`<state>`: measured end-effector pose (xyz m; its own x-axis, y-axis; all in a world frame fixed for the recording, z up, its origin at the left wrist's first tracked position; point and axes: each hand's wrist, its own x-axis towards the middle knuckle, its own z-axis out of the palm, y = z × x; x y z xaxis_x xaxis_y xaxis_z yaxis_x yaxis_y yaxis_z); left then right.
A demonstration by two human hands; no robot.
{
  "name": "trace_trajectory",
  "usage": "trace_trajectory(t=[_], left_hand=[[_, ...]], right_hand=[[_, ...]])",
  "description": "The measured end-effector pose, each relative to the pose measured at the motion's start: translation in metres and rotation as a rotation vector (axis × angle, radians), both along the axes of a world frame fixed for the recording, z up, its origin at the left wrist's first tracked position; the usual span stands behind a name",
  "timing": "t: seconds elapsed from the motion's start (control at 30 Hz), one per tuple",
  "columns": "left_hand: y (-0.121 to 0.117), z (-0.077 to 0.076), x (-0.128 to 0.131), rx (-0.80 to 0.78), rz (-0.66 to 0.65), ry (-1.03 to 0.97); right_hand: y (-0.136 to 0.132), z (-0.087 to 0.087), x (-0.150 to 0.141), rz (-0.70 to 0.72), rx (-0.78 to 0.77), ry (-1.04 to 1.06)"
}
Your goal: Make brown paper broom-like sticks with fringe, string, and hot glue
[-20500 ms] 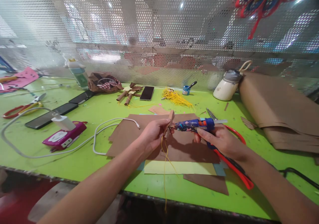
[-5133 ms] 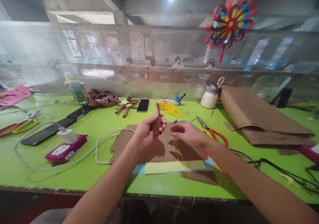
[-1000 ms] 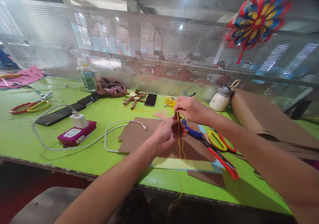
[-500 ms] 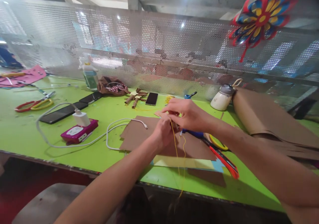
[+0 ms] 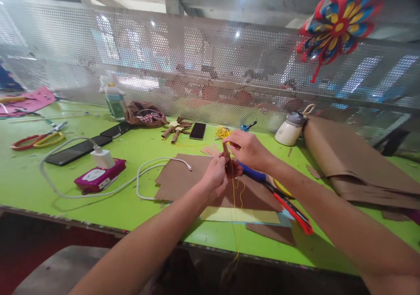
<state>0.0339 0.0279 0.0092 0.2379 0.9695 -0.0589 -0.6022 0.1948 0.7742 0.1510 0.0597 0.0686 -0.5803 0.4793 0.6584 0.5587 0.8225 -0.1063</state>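
Observation:
My left hand (image 5: 215, 177) is closed around a small brown paper piece (image 5: 227, 157), partly hidden by the fingers. At the top of that piece, the bent fingers of my right hand (image 5: 252, 151) pinch its edge. Yellow thread (image 5: 234, 203) hangs down from between the hands past the table edge. Beneath them lies a flat brown paper sheet (image 5: 177, 177) over a pale yellow strip (image 5: 223, 215). To the right of my hands rests a tool with a blue handle (image 5: 254, 173), and beside it a red and black cutter (image 5: 292, 209).
Left on the green table (image 5: 108, 214) are a magenta power adapter (image 5: 100, 174) with a white cable, scissors (image 5: 39, 142) and dark phones. Behind are brown paper rolls (image 5: 175, 131), another phone (image 5: 197, 131) and yellow thread (image 5: 222, 132). A white jar (image 5: 288, 131) and folded brown paper (image 5: 354, 155) stand right.
The hands have turned the brown paper piece more upright, and the right fingers have shifted to its top. The view has moved slightly to the right.

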Motion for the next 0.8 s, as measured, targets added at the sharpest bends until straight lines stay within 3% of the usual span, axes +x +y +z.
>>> trace_trajectory(t=[0.23,0.8], left_hand=[[0.008,-0.003,-0.004,-0.013,0.106,-0.032],[-0.003,0.001,0.000,0.003,0.022,0.039]], right_hand=[[-0.011,0.005,-0.013,0.030,0.041,0.019],[0.010,-0.011,-0.002,-0.079,0.087,-0.010]])
